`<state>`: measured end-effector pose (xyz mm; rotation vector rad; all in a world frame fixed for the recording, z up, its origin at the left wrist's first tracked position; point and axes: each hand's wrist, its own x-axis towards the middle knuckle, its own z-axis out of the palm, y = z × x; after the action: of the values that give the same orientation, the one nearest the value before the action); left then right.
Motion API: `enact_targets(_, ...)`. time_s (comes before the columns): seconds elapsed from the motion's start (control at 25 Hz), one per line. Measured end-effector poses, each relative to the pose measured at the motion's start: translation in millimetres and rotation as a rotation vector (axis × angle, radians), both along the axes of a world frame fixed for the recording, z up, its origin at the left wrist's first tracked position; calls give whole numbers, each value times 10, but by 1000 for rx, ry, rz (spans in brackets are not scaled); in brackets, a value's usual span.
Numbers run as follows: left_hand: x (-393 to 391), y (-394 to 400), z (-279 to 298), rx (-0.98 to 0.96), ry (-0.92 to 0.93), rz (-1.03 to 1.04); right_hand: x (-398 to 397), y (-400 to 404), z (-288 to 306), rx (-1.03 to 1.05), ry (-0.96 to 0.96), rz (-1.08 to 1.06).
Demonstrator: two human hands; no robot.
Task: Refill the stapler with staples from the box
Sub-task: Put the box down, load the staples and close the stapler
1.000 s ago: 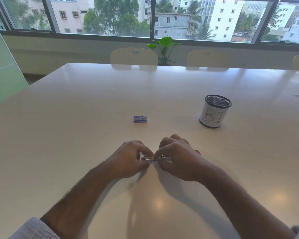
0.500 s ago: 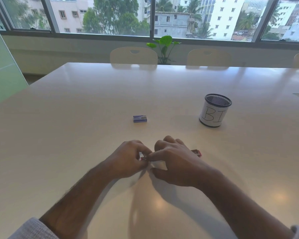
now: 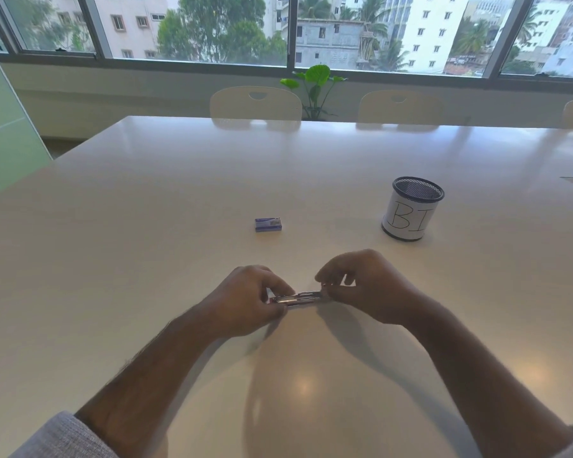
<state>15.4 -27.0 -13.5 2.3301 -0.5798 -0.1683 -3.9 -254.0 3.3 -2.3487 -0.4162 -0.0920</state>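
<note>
While both hands pinch the stapler [image 3: 298,298] at its two ends, I keep it low over the desk [image 3: 146,226], close to my body, where I can look straight down onto its metal top. My left hand [image 3: 245,300] clamps the near end to steady it, and my right hand [image 3: 364,285] grips the other end with fingertips bunched, placed, I judge, to work the staple channel open. How far it is open I cannot tell; my fingers cover it. Further out, well apart from my hands, the staple box [image 3: 268,224] lies flat and looks closed, within easy reach. Off to the right a mesh pen cup [image 3: 412,209] stands clear of the work
</note>
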Motion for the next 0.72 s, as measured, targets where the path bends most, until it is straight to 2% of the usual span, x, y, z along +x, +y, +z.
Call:
enact_targets(0.36, -23, 6, 36, -16, 6, -31, 24, 266, -165, -174, -160, 88)
enact_targets(0.6, 6, 20, -1, 21, -9, 1, 41, 245, -186, -242, -167, 81)
enact_targets(0.72, 26, 40, -33, 47, -33, 29, 27, 128, -139, -308, -87, 54)
